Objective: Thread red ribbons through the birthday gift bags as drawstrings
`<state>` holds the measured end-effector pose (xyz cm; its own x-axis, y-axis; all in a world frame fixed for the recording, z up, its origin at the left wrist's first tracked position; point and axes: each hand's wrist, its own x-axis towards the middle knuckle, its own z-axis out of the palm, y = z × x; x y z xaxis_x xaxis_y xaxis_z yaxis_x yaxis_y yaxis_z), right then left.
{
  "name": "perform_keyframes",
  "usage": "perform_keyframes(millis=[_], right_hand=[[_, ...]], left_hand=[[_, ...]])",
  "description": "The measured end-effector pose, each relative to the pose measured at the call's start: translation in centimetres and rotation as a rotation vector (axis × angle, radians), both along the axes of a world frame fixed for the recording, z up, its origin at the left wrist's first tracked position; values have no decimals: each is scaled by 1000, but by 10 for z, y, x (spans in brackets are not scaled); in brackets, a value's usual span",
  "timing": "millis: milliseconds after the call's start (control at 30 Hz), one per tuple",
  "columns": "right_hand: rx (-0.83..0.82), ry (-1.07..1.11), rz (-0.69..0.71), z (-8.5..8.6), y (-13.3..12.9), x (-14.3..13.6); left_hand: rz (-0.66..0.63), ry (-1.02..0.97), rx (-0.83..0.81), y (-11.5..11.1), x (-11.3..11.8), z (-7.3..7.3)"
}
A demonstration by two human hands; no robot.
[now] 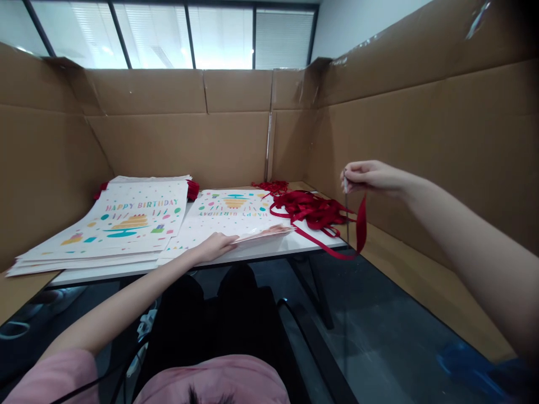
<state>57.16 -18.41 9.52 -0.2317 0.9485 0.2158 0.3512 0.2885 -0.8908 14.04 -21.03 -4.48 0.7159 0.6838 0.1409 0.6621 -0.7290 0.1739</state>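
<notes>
Raised above the right end of the white table, my right hand [362,175] is closed on a red ribbon [361,224], which hangs from it and loops back toward a tangled red ribbon pile [311,207]. A thin dark line also hangs below that hand. My left hand [217,247] is closed on the edge of a thin, shiny flat piece [263,233], tilted over the table's front edge. Beneath it lies a white sheet [214,216] printed HAPPY BIRTHDAY, upside down to me. To the left is a stack of printed birthday sheets [130,216].
Tall cardboard walls [168,140] stand behind and on both sides. More red material [192,191] shows behind the left stack. A smaller red bundle [272,187] lies at the back. Below the table's front edge are my dark-clothed legs [236,297] and a blue object [467,362].
</notes>
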Motion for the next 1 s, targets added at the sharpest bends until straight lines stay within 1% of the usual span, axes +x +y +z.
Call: perform_keyframes(millis=[100,200,300,367,433,533,633,733,833,900,1000], right_hand=[[-146,-137,112,-11,3,-9],[-215,-175,150,-26,5,-18],[-291,-184,185,-43,8,-26],[-336,-179,213,-54,10,-31],[-372,-165,239,-65,13,-36],[-398,-166,256,-81,15,-44],[-388,-174,244,-97,16,-54],[-389,-143,234,-113,16,-64],[-410,-120,248,-129,17,-70],[-399,-93,249,-139,18,-72],[-366,-35,228,-153,20,-72]], left_hand=[[-1,-4,16,-2,0,-4],[-36,-29,33,-11,-1,-14],[-42,17,99,-24,0,-22],[-30,59,121,-30,3,-20],[2,78,109,-29,11,-14],[62,58,82,-15,33,-3],[43,-20,52,7,67,-2],[37,-78,26,26,102,-10],[41,-112,-3,40,125,-24],[64,-165,-16,45,130,-34],[128,-272,-58,50,127,-46]])
